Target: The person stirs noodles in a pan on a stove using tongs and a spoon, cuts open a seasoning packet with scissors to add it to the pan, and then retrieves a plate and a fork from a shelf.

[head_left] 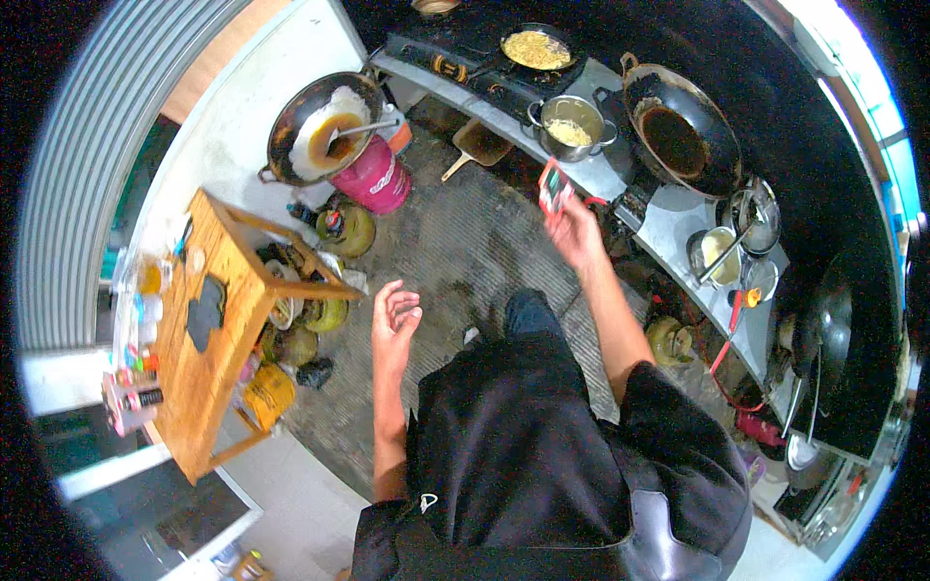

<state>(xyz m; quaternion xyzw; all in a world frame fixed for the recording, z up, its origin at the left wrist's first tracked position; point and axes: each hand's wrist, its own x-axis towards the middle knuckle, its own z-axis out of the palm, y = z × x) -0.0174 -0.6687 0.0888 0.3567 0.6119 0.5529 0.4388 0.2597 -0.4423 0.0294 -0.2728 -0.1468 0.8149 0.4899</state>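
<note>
My right hand (575,231) is stretched toward the stove counter and grips a small flat red-edged object (555,189), too blurred to name more closely. Just beyond it stands a two-handled steel pot (581,149) with pale noodles (569,132) in it. My left hand (394,312) hangs over the floor with loosely bent fingers and holds nothing. Its nearest neighbour is a corner of the wooden table (247,261) on the left. At the back of the stove, a frying pan (508,33) contains more noodles (536,51).
A large wok (716,116) rests on the counter (668,218). Another wok (283,120), holding brown liquid and a ladle (367,127), sits near a pink container (378,178). Gas cylinders (352,232) stand on the floor. A long-handled pan (483,141) lies under the stove.
</note>
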